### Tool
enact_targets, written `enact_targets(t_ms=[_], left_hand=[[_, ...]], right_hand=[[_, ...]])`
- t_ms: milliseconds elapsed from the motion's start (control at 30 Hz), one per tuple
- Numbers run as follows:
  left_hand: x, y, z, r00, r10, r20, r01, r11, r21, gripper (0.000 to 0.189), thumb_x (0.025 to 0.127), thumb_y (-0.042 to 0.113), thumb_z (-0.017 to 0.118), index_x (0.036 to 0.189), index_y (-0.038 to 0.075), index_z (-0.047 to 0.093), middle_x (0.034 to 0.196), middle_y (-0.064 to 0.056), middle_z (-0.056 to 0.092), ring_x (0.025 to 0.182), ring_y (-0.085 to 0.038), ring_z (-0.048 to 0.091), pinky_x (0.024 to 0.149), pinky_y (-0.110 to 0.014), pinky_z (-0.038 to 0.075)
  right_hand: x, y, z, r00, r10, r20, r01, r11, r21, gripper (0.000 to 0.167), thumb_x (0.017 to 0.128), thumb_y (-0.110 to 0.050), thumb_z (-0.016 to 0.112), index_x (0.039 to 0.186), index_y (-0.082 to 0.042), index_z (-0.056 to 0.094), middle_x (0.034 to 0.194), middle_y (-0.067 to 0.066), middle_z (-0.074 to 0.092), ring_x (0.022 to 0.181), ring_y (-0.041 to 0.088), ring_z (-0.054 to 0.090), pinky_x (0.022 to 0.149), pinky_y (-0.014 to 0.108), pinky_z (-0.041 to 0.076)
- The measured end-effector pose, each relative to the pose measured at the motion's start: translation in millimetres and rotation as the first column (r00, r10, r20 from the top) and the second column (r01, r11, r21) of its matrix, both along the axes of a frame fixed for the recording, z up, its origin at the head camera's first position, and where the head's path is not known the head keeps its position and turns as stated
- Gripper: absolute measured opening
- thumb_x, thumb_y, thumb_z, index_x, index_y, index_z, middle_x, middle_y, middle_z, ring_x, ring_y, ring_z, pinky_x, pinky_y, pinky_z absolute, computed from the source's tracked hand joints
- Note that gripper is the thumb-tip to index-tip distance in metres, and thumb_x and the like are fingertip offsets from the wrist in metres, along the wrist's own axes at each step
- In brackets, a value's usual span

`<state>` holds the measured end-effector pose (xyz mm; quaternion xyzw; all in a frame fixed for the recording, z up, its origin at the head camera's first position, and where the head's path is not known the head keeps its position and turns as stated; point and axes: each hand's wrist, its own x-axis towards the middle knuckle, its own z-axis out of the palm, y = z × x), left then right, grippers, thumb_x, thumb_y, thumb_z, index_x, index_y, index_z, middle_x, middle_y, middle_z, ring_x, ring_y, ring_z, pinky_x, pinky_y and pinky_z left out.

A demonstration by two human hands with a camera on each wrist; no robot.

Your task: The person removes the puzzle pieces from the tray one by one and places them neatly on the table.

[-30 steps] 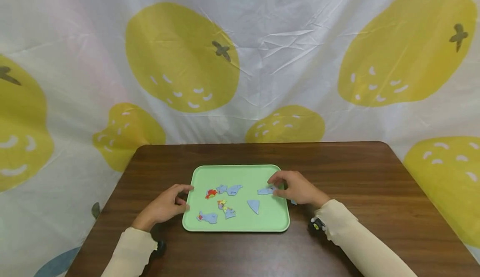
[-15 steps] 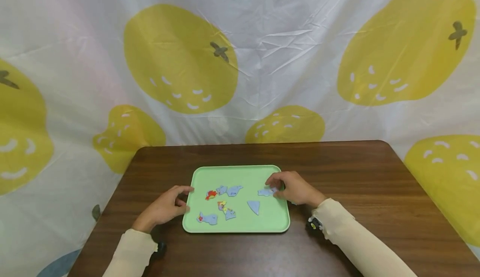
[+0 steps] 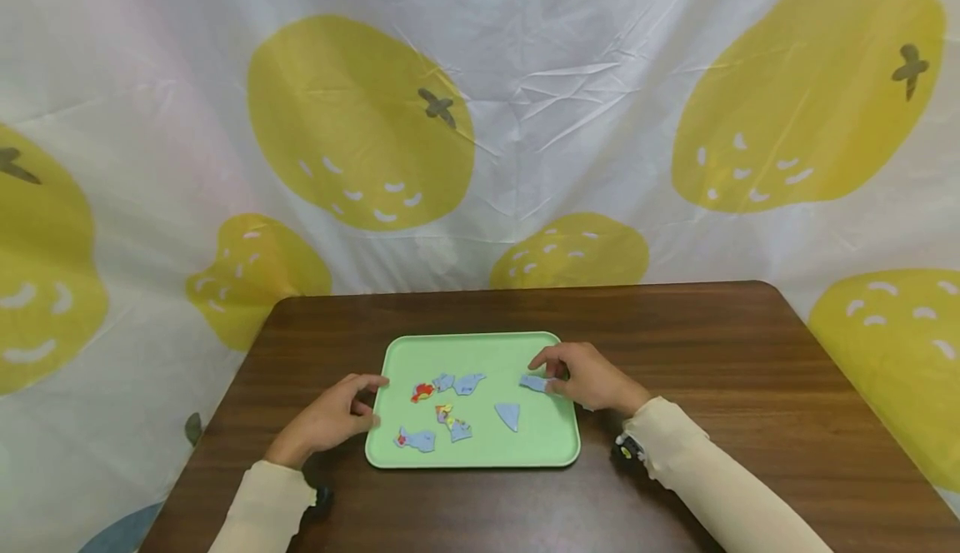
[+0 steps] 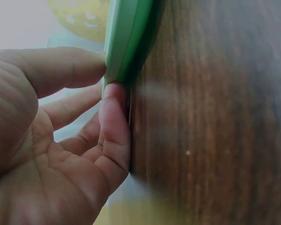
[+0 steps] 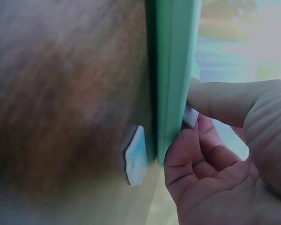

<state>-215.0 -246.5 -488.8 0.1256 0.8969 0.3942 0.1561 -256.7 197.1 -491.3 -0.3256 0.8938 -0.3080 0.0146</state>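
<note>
A light green tray (image 3: 472, 453) holds several pale blue puzzle pieces with coloured print. At its left rim my left hand (image 3: 330, 411) grips the edge; the left wrist view shows the thumb and a curled finger on the green rim (image 4: 124, 42). My right hand (image 3: 600, 378) reaches over the right rim and pinches a blue puzzle piece (image 3: 533, 383), partly covered by the fingers. Between thumb and fingers in the right wrist view, only a small pale corner of that puzzle piece (image 5: 191, 117) shows. A triangular blue piece (image 3: 507, 415) lies just in front.
Left on the tray are a red-printed piece (image 3: 422, 391), joined-looking blue pieces (image 3: 468, 384), a yellow-printed piece (image 3: 454, 425) and a lower-left piece (image 3: 417, 440). Another blue piece (image 5: 136, 157) lies on the brown table (image 3: 675, 320) beside the tray. A lemon-print curtain (image 3: 570, 120) hangs behind.
The puzzle piece in my right hand has turned slightly and shifted a little to the right. My right hand has edged slightly left. The left hand stays at the tray.
</note>
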Motion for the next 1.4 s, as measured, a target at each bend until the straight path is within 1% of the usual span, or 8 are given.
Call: enact_targets(t_ms=[167,300,400,533,733,967,1233,1400], left_hand=[[0.0,-0.6,0.1,1.000,0.006,0.010,-0.006,1.000,0.009,0.058,0.096,0.010,0.077,0.150,0.009,0.056,0.146,-0.021,0.053,0.107,-0.023,0.066,0.079,-0.034,0.054],[-0.4,-1.5,-0.3,1.000,0.003,0.012,-0.003,1.000,0.011,0.058,0.097,0.011,0.077,0.151,0.008,0.056,0.147,-0.022,0.052,0.107,-0.023,0.067,0.080,-0.034,0.055],[-0.8,-1.7,-1.0,1.000,0.002,0.012,-0.003,1.000,0.010,0.058,0.097,0.012,0.077,0.151,0.009,0.055,0.147,-0.022,0.052,0.107,-0.023,0.067,0.081,-0.034,0.055],[-1.2,-2.0,-1.8,1.000,0.006,0.008,-0.006,1.000,0.004,0.057,0.097,0.011,0.076,0.151,0.010,0.056,0.145,-0.021,0.053,0.106,-0.023,0.066,0.080,-0.034,0.055],[-1.0,-2.1,-2.1,1.000,0.013,0.008,-0.013,1.000,-0.001,0.056,0.098,0.011,0.076,0.150,0.011,0.057,0.145,-0.020,0.053,0.106,-0.023,0.066,0.080,-0.034,0.055],[-0.2,-1.6,-1.9,1.000,0.010,0.005,-0.010,1.000,0.005,0.056,0.098,0.011,0.075,0.150,0.010,0.057,0.148,-0.020,0.053,0.108,-0.023,0.066,0.080,-0.034,0.054],[-0.3,-1.9,-1.2,1.000,0.007,0.001,-0.007,1.000,0.010,0.057,0.097,0.010,0.076,0.150,0.008,0.057,0.146,-0.021,0.053,0.106,-0.023,0.066,0.080,-0.034,0.054],[-0.2,-1.7,-1.6,1.000,0.004,0.001,-0.004,1.000,0.010,0.056,0.097,0.010,0.075,0.150,0.008,0.057,0.148,-0.021,0.053,0.106,-0.022,0.066,0.079,-0.034,0.054]], right_hand=[[0.9,-1,4.0,0.999,0.037,0.038,-0.038,0.999,0.032,0.035,0.096,0.001,0.071,0.130,-0.009,0.076,0.083,-0.006,0.067,0.068,0.000,0.052,0.066,0.023,0.048],[2.3,0,5.3,0.996,0.084,0.008,-0.084,0.995,0.061,0.041,0.100,0.005,0.062,0.137,-0.009,0.071,0.085,-0.004,0.060,0.070,0.004,0.044,0.067,0.024,0.044],[3.6,0,6.4,0.996,0.093,-0.016,-0.092,0.993,0.071,0.042,0.102,0.006,0.058,0.138,-0.011,0.069,0.088,-0.004,0.055,0.074,0.006,0.043,0.072,0.026,0.043],[4.8,-1,8.1,0.997,0.075,-0.017,-0.074,0.996,0.058,0.038,0.102,0.003,0.060,0.135,-0.013,0.066,0.090,-0.002,0.055,0.077,0.008,0.047,0.075,0.030,0.045],[6.5,-1,9.9,0.998,0.047,0.050,-0.048,0.999,0.023,0.036,0.101,-0.002,0.065,0.136,-0.012,0.064,0.107,0.006,0.065,0.079,0.006,0.061,0.072,0.029,0.052],[8.5,-2,13.1,0.996,0.016,0.082,-0.012,0.998,-0.054,0.042,0.099,-0.002,0.069,0.140,-0.009,0.062,0.102,0.006,0.069,0.069,0.007,0.062,0.063,0.026,0.052],[10.6,3,13.1,0.998,-0.008,0.063,0.013,0.997,-0.075,0.042,0.099,-0.003,0.071,0.139,-0.010,0.062,0.099,0.003,0.069,0.064,0.005,0.059,0.062,0.026,0.052],[13.8,7,13.0,0.999,-0.025,0.048,0.029,0.996,-0.085,0.038,0.099,-0.004,0.071,0.136,-0.008,0.064,0.095,-0.001,0.071,0.067,0.005,0.059,0.065,0.026,0.051]])
